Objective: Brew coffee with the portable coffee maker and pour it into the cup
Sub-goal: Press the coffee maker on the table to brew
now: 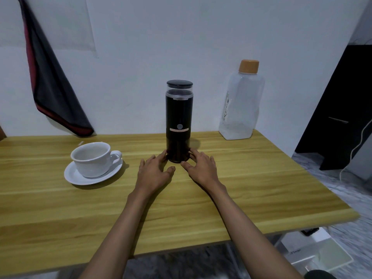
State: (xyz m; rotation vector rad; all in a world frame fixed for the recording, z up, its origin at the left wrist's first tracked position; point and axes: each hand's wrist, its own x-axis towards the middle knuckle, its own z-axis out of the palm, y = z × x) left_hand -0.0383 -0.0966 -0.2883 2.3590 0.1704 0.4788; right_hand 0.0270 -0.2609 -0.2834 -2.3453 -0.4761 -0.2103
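A tall black portable coffee maker [178, 121] with a clear upper section and a black lid stands upright in the middle of the wooden table [261, 188]. My left hand [155, 174] lies flat on the table, fingertips touching the maker's base from the left. On the other side my right hand [201, 168] rests the same way, fingers spread and touching the base from the right. Neither hand grips anything. A white cup [92, 160], which looks empty, sits on a white saucer [80, 177] to the left of the maker.
A clear plastic bottle [241, 105] with an orange cap and a little water stands at the back right by the wall. A dark cloth with red trim [52, 85] hangs on the wall at left. The table's right edge drops off to a floor with a black cabinet [342, 107].
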